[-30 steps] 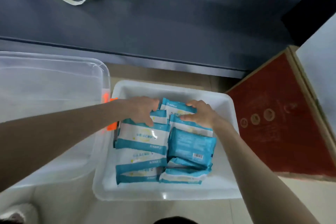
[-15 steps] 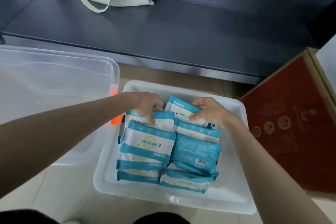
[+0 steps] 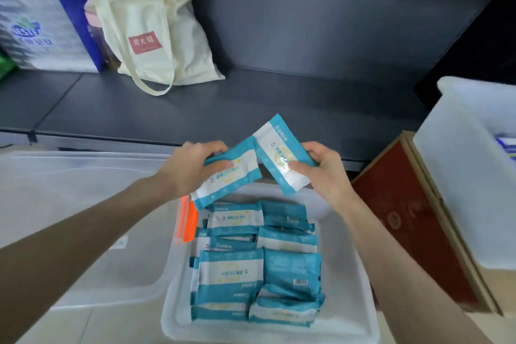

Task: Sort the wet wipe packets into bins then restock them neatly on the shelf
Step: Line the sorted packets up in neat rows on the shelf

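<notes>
Two wet wipe packets are held above the far end of the white bin [image 3: 363, 301]. The left hand [image 3: 192, 167] grips the left packet [image 3: 231, 176], with the thumb on its face and the fingers curled behind. The right hand [image 3: 324, 173] grips the right packet [image 3: 279, 153] likewise. The inner corners of the two packets meet. The remaining packets [image 3: 257, 262] lie in two rows inside the bin. Left of the bin stands a clear bin [image 3: 83, 204], right of it a red box [image 3: 413, 218], and beyond it a dark shelf [image 3: 223, 109].
</notes>
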A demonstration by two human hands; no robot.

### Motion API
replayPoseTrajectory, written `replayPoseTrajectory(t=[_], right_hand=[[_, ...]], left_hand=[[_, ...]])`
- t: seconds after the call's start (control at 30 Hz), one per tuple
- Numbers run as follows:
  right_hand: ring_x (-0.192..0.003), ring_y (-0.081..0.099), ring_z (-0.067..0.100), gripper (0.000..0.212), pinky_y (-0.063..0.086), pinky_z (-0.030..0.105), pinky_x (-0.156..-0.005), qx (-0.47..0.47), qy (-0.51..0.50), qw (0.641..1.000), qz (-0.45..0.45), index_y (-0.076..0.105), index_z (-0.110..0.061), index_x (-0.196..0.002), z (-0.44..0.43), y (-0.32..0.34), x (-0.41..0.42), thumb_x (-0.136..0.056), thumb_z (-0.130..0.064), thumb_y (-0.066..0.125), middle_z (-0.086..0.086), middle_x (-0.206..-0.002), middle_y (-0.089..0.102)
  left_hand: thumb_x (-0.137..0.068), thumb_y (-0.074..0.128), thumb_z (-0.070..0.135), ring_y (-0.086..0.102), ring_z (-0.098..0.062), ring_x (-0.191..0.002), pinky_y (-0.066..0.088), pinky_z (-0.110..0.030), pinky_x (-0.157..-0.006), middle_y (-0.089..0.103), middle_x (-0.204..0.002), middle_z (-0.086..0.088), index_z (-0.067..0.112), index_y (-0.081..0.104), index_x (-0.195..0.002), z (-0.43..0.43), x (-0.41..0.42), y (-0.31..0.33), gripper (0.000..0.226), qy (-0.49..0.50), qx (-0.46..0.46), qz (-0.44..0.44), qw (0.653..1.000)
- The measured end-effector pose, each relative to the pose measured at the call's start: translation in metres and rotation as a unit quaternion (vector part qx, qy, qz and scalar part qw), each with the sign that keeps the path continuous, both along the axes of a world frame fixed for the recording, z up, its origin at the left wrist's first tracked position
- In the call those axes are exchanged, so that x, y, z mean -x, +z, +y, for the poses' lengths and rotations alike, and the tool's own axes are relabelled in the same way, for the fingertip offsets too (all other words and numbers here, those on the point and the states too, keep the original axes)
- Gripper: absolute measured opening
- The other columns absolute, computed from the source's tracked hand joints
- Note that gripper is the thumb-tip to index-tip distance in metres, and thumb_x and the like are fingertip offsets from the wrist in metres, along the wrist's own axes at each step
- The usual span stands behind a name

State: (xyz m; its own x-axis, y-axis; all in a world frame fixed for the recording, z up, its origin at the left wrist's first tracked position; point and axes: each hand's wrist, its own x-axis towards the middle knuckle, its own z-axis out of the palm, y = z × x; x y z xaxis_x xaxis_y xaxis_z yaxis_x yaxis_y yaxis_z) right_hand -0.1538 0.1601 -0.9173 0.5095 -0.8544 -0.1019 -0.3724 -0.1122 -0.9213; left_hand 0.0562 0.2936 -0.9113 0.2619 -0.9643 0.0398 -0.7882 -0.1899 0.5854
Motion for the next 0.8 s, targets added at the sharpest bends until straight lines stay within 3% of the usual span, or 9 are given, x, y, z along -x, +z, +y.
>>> replayPoseTrajectory(t=[0.17, 0.23, 0.33, 0.47, 0.67, 0.8], right_hand=[[-0.088, 0.069, 0.011, 0.025, 0.058, 0.023, -0.066, -0.008, 0.026, 1.0, -0.012, 0.06, -0.026, -0.105, 0.02, 0.157, -0.009, -0.087, -0.011, 0.068, -0.017, -0.098, 0.064], [-0.084, 0.069, 0.009, 0.024, 0.055, 0.022, -0.063, -0.015, 0.032, 0.999, -0.031, 0.062, -0.024, -0.105, 0.029, 0.232, -0.012, -0.087, -0.009, 0.067, -0.013, -0.098, 0.066], [-0.086, 0.068, 0.01, 0.024, 0.056, 0.028, -0.064, -0.039, 0.061, 0.996, -0.044, 0.061, -0.022, -0.108, 0.049, 0.352, -0.016, -0.089, -0.01, 0.065, -0.005, -0.104, 0.067], [-0.092, 0.067, 0.012, 0.023, 0.06, 0.034, -0.067, -0.076, 0.095, 0.991, -0.059, 0.06, -0.023, -0.112, 0.084, 0.509, -0.025, -0.09, -0.014, 0.064, -0.002, -0.11, 0.066], [-0.081, 0.069, 0.004, 0.023, 0.057, 0.024, -0.056, -0.066, 0.122, 0.985, -0.107, 0.06, -0.03, -0.098, 0.125, 0.693, -0.052, -0.091, -0.008, 0.062, -0.015, -0.097, 0.067], [-0.081, 0.067, 0.006, 0.042, 0.058, 0.031, -0.066, 0.007, 0.148, 0.984, -0.103, 0.057, -0.029, -0.098, 0.145, 0.771, -0.083, -0.082, 0.01, 0.061, -0.01, -0.098, 0.066]], left_hand=[[-0.089, 0.062, 0.032, 0.06, -0.003, -0.069, 0.043, -0.014, -0.05, 0.064, -0.089, 0.013, 0.025, 0.061, -0.094, 0.027, -0.004, 0.148, 0.008, 0.077, 0.004, 0.099, 0.992], [-0.087, 0.065, 0.03, 0.06, -0.004, -0.069, 0.043, -0.013, -0.05, 0.066, -0.093, 0.006, 0.018, 0.062, -0.098, 0.04, -0.003, 0.219, 0.017, 0.131, 0.025, 0.138, 0.981], [-0.081, 0.073, 0.024, 0.063, -0.006, -0.068, 0.049, -0.015, -0.053, 0.07, -0.094, 0.0, 0.017, 0.061, -0.097, 0.067, 0.002, 0.334, 0.022, 0.206, 0.055, 0.271, 0.939], [-0.078, 0.075, 0.012, 0.066, -0.004, -0.06, 0.051, -0.017, -0.052, 0.071, -0.093, -0.006, 0.015, 0.06, -0.104, 0.11, 0.009, 0.493, 0.031, 0.217, 0.043, 0.351, 0.91], [-0.077, 0.072, -0.003, 0.067, -0.007, -0.062, 0.053, -0.019, -0.058, 0.072, -0.09, -0.007, 0.014, 0.057, -0.111, 0.162, -0.011, 0.681, 0.041, 0.206, 0.072, 0.369, 0.903], [-0.077, 0.071, -0.005, 0.069, -0.015, -0.07, 0.055, -0.033, -0.067, 0.07, -0.089, -0.001, 0.019, 0.051, -0.109, 0.191, -0.042, 0.756, 0.045, 0.206, 0.11, 0.34, 0.911]])
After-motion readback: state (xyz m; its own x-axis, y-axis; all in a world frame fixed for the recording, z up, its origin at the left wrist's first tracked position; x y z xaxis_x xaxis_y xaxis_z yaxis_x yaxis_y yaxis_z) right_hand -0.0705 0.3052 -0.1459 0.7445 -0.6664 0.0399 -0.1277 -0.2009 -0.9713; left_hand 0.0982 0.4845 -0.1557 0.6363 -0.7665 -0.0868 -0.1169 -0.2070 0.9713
